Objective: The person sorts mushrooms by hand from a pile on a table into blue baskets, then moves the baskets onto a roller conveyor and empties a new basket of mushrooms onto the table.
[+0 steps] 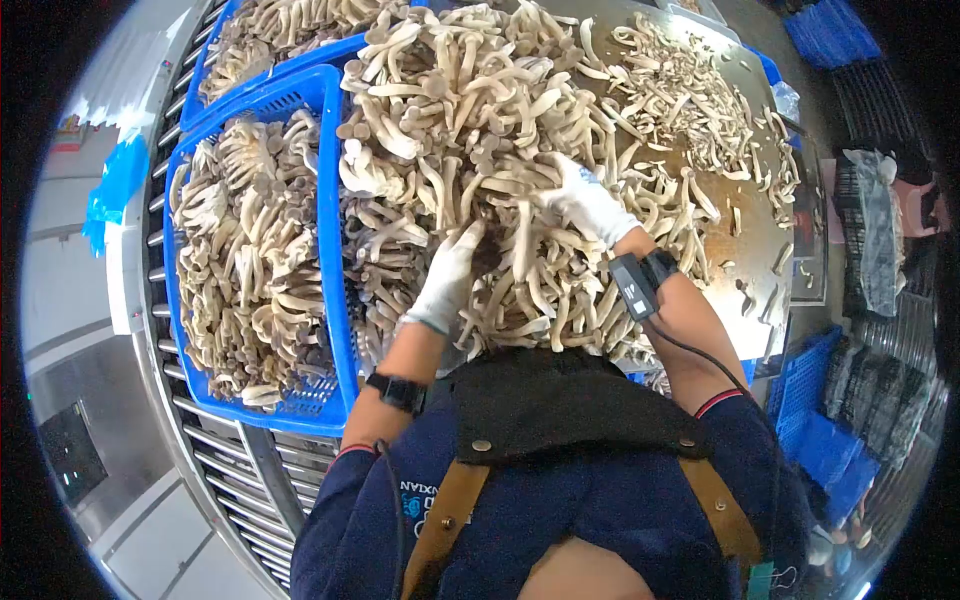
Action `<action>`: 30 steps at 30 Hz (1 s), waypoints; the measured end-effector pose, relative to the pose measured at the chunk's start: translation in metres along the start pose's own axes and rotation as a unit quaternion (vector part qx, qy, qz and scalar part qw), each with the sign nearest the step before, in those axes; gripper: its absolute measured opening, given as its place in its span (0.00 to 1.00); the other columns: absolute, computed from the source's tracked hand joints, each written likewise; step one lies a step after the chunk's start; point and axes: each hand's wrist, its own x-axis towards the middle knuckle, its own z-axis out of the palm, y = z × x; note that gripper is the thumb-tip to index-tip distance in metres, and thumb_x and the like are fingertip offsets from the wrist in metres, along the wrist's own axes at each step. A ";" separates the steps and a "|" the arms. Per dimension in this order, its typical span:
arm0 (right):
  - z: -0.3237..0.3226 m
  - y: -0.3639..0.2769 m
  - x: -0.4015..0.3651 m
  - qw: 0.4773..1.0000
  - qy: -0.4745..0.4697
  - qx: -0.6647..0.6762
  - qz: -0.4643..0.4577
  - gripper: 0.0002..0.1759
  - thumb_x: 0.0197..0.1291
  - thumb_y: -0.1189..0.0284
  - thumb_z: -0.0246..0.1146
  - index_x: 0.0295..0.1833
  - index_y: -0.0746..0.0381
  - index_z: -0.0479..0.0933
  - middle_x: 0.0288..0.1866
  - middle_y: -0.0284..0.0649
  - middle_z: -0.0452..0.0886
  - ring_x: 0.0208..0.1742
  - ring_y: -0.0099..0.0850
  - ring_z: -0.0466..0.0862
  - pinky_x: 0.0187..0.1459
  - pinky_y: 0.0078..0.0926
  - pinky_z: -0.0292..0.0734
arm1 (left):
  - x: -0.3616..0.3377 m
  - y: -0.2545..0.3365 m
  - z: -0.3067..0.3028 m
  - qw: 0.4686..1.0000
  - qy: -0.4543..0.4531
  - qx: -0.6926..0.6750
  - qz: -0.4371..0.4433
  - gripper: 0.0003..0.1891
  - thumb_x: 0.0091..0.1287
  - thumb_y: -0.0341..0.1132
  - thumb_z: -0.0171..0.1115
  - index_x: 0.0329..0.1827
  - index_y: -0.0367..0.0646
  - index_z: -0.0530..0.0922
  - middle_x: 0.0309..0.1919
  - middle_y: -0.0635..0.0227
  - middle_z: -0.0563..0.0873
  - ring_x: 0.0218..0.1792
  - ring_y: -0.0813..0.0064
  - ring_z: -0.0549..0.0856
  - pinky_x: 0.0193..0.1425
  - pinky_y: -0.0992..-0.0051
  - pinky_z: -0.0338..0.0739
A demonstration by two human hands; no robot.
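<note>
Steel table (745,235) | left hand (445,275) flat, released, on mushroom pile (470,90) | right hand (585,200) curled, grasping mushroom pile

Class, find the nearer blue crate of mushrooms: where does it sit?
In the head view, the blue crate sits on the roller conveyor at the left, beside the mushroom pile that the left hand touches.

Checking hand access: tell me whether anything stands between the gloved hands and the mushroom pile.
Nothing visible does. The left hand and right hand both lie directly on the mushroom pile, touching it. The blue crate stands beside the pile, on the left.
</note>
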 end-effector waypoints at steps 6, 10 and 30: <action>-0.008 0.008 0.044 0.996 -0.046 0.071 0.032 0.28 0.68 0.63 0.58 0.67 0.68 0.66 0.60 0.46 0.78 0.61 0.32 0.75 0.63 0.26 0.68 | 0.077 -0.007 0.015 0.998 -0.031 -0.026 -0.051 0.20 0.73 0.57 0.50 0.54 0.53 0.77 0.46 0.69 0.82 0.43 0.69 0.82 0.45 0.60 0.82; 0.011 -0.009 0.054 0.993 -0.108 -0.054 -0.007 0.35 0.69 0.64 0.57 0.72 0.73 0.54 0.72 0.51 0.66 0.71 0.35 0.68 0.67 0.29 0.66 | 0.062 0.003 0.020 0.987 -0.057 -0.115 -0.095 0.27 0.74 0.58 0.47 0.62 0.47 0.73 0.45 0.69 0.84 0.45 0.75 0.82 0.52 0.76 0.78; 0.012 -0.027 -0.095 0.778 -0.136 0.595 -0.150 0.22 0.74 0.71 0.42 0.71 0.62 0.60 0.65 0.49 0.73 0.67 0.36 0.72 0.68 0.35 0.65 | -0.044 -0.004 0.066 0.807 -0.213 0.449 0.321 0.28 0.50 0.32 0.68 0.57 0.39 0.71 0.49 0.54 0.77 0.49 0.62 0.79 0.55 0.64 0.75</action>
